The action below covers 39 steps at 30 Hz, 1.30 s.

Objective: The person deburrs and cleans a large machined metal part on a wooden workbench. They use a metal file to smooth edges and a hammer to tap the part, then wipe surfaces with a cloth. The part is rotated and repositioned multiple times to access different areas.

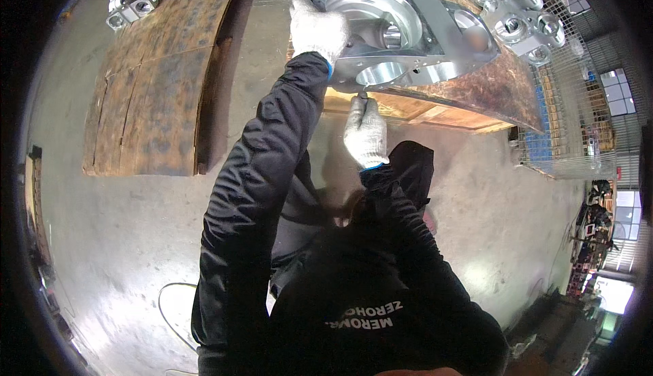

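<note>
A large machined aluminium casting with round bores lies on a wooden pallet. My left hand, in a white knit glove, rests flat on the casting's left rim. Just below the casting's near edge, my right hand, also gloved, has its fingers closed around a small thin tool. The tool's tip touches the underside of the edge by a round bore. Black jacket sleeves cover both arms.
More silvery castings sit at the pallet's far right. A small metal part lies on the concrete floor at top left, beside worn brown boards. A wire mesh cage stands at the right. A thin cable curls on the floor.
</note>
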### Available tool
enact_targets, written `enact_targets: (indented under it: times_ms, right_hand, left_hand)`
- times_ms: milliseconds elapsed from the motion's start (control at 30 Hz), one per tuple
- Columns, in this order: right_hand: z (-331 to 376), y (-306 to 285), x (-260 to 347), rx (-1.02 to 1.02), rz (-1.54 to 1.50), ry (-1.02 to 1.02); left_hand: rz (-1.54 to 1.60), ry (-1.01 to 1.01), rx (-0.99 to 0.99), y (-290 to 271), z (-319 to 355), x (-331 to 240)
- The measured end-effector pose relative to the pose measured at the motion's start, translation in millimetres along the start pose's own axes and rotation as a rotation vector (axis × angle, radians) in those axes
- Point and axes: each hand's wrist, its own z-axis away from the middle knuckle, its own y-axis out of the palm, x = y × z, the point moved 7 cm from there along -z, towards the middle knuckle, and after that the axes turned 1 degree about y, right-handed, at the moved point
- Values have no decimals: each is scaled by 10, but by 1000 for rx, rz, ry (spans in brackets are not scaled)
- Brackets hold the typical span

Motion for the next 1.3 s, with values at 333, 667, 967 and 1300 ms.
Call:
enact_targets:
  times_ms: [333, 667, 967, 1300]
  right_hand:
    - [74, -152, 495, 255, -137, 134]
    - [-27, -332, 726, 477, -274, 195]
    - [-331, -814, 978, 572, 53, 2]
    - [-757, -1269, 1129, 711, 561, -334]
  left_hand:
    - [-87, -10, 3, -83, 96, -231]
    - [-63, -66, 78, -71, 152, -296]
    - [-117, 10, -16, -122, 125, -287]
    - [-70, 28, -23, -96, -7, -206]
